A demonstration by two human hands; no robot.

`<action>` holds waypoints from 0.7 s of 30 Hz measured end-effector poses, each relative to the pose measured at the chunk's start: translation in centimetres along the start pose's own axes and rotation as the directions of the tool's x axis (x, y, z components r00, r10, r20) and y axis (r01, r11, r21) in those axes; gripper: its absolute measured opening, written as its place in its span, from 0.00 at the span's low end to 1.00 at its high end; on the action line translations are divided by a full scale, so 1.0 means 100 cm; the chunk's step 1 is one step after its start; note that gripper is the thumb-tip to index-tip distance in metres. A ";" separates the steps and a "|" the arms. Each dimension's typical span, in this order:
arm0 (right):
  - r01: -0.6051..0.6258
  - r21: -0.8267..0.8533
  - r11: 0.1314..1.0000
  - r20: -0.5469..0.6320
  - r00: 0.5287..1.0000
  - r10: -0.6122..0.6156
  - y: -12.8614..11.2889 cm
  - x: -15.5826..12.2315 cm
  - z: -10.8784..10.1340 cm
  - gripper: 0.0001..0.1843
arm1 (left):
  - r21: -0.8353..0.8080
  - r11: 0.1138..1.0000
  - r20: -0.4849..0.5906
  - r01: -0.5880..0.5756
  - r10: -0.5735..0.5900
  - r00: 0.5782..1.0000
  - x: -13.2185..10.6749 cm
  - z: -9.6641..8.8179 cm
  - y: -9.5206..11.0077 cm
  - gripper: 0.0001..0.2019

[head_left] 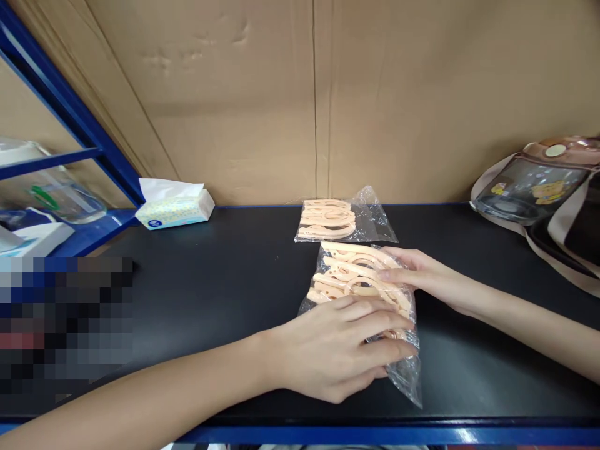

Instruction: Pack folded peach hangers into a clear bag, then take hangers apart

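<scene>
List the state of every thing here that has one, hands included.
Near bag, hangers inside, crumpled at one end
Far bag, hangers inside, lying flat
Tissue pack, open, tissue sticking out
Bottle, lid on
Left hand, spread over near bag
Right hand, gripping near bag's edge

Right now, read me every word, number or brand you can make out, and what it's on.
No text is legible.
Tissue pack: blue logo, too small to read.
Strapped bottle: stickers, any wording unreadably small.
Clear container: green mark, too blurred.
Both bags: no visible print.
</scene>
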State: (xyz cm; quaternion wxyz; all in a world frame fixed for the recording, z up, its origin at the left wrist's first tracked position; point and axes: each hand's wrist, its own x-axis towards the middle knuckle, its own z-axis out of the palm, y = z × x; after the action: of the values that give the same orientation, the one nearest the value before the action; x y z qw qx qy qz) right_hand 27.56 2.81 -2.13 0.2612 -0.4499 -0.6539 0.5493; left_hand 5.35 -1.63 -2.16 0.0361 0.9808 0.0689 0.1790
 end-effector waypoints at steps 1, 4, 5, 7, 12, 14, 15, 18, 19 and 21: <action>0.003 -0.003 1.000 -0.010 1.000 -0.003 0.000 0.000 0.000 0.24 | 0.012 1.000 -0.001 0.005 -0.005 1.000 0.000 0.000 0.000 0.15; 0.003 0.003 1.000 -0.028 1.000 -0.003 -0.001 0.000 0.001 0.23 | 0.032 0.999 -0.007 0.017 -0.017 1.000 0.000 0.000 -0.001 0.15; 0.001 0.006 1.000 -0.028 1.000 0.000 -0.001 0.000 0.002 0.22 | 0.037 0.999 -0.013 0.018 -0.018 1.000 0.000 0.000 -0.001 0.16; 0.006 0.012 1.000 -0.025 1.000 -0.006 -0.001 0.000 0.002 0.19 | 0.047 0.999 -0.026 0.009 -0.008 1.000 0.000 0.002 -0.002 0.17; 0.002 0.030 1.000 -0.014 1.000 -0.001 0.002 0.002 -0.001 0.15 | -0.024 1.000 -0.079 0.002 -0.004 0.997 0.007 0.001 -0.006 0.25; 0.027 0.028 0.999 -0.009 1.000 -0.027 0.003 0.003 -0.002 0.15 | -0.073 0.997 -0.104 0.017 -0.024 0.994 0.019 -0.005 -0.012 0.24; 0.042 0.031 0.999 -0.006 0.999 -0.042 0.004 0.003 -0.002 0.15 | -0.087 0.996 -0.119 0.027 -0.038 0.992 0.027 -0.010 -0.018 0.21; 0.059 0.056 0.997 0.002 0.998 -0.059 0.004 0.003 -0.002 0.17 | -0.057 0.996 -0.159 0.075 -0.083 0.984 0.055 -0.023 -0.047 0.16; 0.041 0.065 0.997 0.013 0.999 -0.042 0.003 0.004 -0.002 0.18 | -0.009 0.995 -0.150 0.095 -0.095 0.984 0.064 -0.026 -0.061 0.16; -0.003 0.076 0.997 0.032 0.999 0.001 0.002 0.005 -0.002 0.21 | 0.143 0.980 -0.039 0.141 -0.137 0.990 0.080 -0.027 -0.091 0.18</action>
State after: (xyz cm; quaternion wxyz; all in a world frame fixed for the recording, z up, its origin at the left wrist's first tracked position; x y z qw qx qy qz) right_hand 27.53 3.35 -2.37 0.2669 -0.4314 -0.6363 0.5812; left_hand 10.66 8.65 2.31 -0.0243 0.9708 0.1505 0.1849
